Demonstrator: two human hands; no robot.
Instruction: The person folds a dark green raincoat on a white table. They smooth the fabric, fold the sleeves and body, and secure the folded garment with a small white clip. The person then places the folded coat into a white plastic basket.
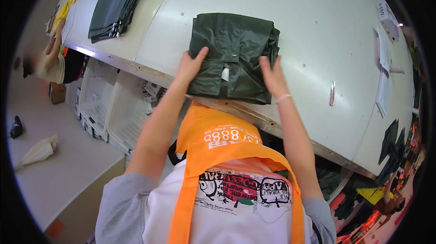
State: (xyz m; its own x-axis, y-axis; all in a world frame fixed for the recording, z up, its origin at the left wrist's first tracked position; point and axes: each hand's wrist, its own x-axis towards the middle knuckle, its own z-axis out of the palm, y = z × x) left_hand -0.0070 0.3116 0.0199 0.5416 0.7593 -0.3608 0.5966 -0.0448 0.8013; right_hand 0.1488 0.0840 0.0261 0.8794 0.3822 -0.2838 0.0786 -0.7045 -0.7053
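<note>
The garment, dark green, glossy and folded nearly square, lies on the table against its near edge, straight in front of me. Its near-left corner reaches the table edge; I can't tell whether it hangs over. I can't make out a clear long axis, but the middle seam runs from the far side toward my body, down to a gap where a white label shows.

The garment sits between my hands, so neither is clearly nearer: my left hand touches its left side, my right hand its right side, each about halfway along. My left thumb rests on top, pointing inward, and the other fingers are mostly out of sight past the side. My right thumb lies on the upper layer and stands apart from the forefinger, which lies along the loose layered edge. I can't tell how firmly either hand grips, if at all.

On the table to the right, well apart, lie small snips with pinkish handles, pointing away from me. Papers lie along the right edge, and dark cloths lie at the near-right corner. To the left, past a seam in the top, is a stack of dark folded pieces. Beneath the left part of the near edge stand white bins. My orange apron is just below the garment.
</note>
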